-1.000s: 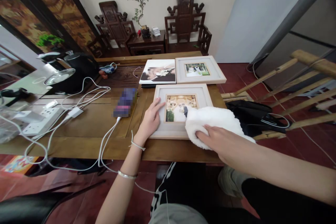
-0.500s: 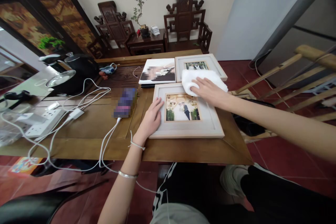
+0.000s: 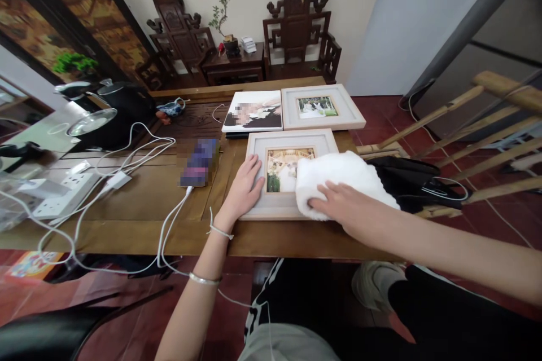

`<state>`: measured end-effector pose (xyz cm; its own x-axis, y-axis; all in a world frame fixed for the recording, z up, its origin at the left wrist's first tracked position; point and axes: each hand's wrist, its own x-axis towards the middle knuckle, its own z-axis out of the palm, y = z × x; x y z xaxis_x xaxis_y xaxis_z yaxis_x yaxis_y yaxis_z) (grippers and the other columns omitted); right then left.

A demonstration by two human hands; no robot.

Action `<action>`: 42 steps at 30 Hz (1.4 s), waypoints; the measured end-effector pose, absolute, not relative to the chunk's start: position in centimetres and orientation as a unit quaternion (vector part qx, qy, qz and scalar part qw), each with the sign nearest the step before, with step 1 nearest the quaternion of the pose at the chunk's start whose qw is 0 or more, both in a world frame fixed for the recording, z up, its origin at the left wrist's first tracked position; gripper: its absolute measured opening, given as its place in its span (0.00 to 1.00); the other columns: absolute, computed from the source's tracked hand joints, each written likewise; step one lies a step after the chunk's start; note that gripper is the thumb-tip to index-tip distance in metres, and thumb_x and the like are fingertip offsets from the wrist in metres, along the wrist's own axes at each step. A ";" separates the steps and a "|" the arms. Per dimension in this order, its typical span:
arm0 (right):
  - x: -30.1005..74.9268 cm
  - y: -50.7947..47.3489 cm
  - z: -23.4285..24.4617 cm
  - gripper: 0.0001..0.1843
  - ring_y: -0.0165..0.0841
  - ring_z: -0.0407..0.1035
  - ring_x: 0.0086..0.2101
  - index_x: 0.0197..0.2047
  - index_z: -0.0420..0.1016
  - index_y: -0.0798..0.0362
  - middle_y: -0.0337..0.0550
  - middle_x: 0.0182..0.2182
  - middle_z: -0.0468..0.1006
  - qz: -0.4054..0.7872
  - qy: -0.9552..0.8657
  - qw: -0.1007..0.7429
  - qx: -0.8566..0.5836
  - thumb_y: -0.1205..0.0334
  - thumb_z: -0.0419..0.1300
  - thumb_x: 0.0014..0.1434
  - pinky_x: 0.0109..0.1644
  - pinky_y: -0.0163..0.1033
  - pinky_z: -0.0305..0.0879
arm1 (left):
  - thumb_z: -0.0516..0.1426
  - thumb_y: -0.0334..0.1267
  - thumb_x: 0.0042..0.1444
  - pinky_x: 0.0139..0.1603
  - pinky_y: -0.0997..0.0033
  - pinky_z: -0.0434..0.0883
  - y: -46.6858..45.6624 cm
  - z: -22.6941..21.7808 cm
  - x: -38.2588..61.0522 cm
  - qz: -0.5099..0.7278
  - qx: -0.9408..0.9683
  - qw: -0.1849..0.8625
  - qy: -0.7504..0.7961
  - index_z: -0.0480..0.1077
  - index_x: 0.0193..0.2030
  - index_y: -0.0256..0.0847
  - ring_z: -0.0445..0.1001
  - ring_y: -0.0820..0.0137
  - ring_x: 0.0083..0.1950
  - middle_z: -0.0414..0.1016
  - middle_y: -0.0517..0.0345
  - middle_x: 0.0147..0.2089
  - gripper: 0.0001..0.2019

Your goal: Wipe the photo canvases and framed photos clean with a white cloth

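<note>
A pale wooden picture frame (image 3: pixel 292 216) lies flat on the table, with a small photo of a couple in its middle. My left hand (image 3: pixel 244 187) holds its left rim, fingers along the edge and thumb reaching inward. My right hand (image 3: pixel 349 206) grips a folded white cloth (image 3: pixel 342 172), which covers the frame's right part and hides some of the photo. Just behind lies a second pale picture frame (image 3: pixel 355 115) with a wedding photo. Beside that one is a white-edged photo panel (image 3: pixel 266 118), resting on something dark.
A phone (image 3: pixel 199 163) with a white cable lies left on the wooden table (image 3: pixel 148 234). Farther left are a power strip (image 3: pixel 70 194), tangled cables and a black kettle (image 3: pixel 121 104). A bamboo chair (image 3: pixel 457 113) with a black bag (image 3: pixel 402 177) stands at the right.
My right hand and the white cloth have come from the frame's far edge toward me and right, uncovering the rear frame's photo. My left hand keeps its place on the rim.
</note>
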<state>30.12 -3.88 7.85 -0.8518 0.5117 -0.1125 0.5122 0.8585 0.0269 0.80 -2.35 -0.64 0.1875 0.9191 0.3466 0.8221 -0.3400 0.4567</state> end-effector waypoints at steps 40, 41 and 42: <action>27.7 -3.5 8.5 0.14 0.48 0.71 0.46 0.42 0.77 0.56 0.57 0.39 0.79 0.011 0.940 0.094 0.329 0.75 0.55 0.55 0.45 0.46 0.63 | 0.47 0.33 0.66 0.75 0.45 0.54 -2.1 -1.4 0.6 0.325 0.764 0.081 0.552 0.64 0.66 0.36 0.55 0.57 0.75 0.63 0.42 0.70 0.23; 27.7 -4.9 9.1 0.14 0.45 0.73 0.41 0.41 0.77 0.55 0.55 0.37 0.79 -0.015 0.937 0.108 0.332 0.75 0.54 0.54 0.41 0.44 0.64 | 0.47 0.33 0.66 0.75 0.45 0.54 -2.1 -1.4 0.6 0.325 0.764 0.080 0.552 0.65 0.66 0.35 0.55 0.57 0.75 0.64 0.41 0.70 0.23; 27.7 -6.0 9.6 0.15 0.44 0.73 0.38 0.40 0.77 0.54 0.54 0.36 0.78 -0.040 0.936 0.115 0.330 0.76 0.54 0.53 0.38 0.43 0.64 | 0.47 0.33 0.66 0.75 0.45 0.54 -2.1 -1.4 0.7 0.325 0.764 0.079 0.551 0.65 0.66 0.35 0.55 0.57 0.75 0.64 0.41 0.70 0.23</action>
<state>27.67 -5.97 9.63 -0.7551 0.6093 -0.2419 0.6278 0.7784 0.0010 0.65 -2.11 -1.38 0.1810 0.8944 0.4090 0.7916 -0.3793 0.4791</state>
